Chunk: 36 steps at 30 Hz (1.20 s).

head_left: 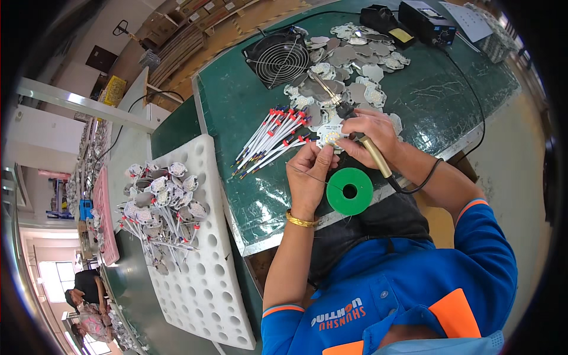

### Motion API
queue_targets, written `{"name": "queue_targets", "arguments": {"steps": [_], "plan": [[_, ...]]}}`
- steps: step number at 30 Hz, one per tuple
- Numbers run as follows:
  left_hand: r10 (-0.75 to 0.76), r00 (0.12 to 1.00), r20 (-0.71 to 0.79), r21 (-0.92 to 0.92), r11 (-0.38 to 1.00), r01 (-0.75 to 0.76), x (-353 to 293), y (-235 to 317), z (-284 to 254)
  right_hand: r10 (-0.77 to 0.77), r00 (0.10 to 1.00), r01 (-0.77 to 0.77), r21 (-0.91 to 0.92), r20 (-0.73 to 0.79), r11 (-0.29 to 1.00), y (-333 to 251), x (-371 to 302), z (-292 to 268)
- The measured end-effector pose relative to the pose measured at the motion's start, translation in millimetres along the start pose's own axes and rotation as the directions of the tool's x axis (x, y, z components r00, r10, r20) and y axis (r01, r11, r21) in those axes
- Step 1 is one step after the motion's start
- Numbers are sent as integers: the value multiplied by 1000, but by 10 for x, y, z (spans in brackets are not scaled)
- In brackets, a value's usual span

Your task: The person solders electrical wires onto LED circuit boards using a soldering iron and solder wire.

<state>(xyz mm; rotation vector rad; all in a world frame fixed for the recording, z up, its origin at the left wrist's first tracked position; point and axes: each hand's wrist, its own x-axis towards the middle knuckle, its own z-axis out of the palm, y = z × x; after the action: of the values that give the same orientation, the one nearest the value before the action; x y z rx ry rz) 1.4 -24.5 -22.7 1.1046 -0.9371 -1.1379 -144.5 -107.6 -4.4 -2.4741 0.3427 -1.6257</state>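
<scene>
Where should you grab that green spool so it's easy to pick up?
Grip the green solder spool by its round outer rim, coming from above. It lies flat on the table edge, so the rim's two opposite sides are the part that is free, clear of both hands.

Green-topped workbench [248, 118] fills frame centre. Tan floor [520, 148] at right. Stacked cardboard [189, 29] upper left. Bright windows [53, 278], second long bench [127, 296] lower left.

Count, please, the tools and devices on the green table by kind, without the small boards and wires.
Soldering iron: 1, in the right hand
Green solder spool: 1, near the left hand
Round-grille fan: 1
Black soldering station: 1
Iron stand with sponge: 1
Total: 5
</scene>
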Motion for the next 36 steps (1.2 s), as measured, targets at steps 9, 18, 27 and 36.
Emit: {"name": "queue_targets", "arguments": {"steps": [9,18,27,36], "plan": [[-15,999,36,-14,1000,15,-6,19,-34,62,998,-61,107,-3,992,20,19,33],[87,988,-125,316,948,-43,4,112,-117,225,973,-215,144,-57,966,-16,-30,3],[432,901,27,917,349,-195,263,139,-327,560,828,-514,444,32,734,2,-133,-3],[558,814,161,920,213,-328,297,10,-367,268,961,-255,-148,73,956,226,-400,32]]}}
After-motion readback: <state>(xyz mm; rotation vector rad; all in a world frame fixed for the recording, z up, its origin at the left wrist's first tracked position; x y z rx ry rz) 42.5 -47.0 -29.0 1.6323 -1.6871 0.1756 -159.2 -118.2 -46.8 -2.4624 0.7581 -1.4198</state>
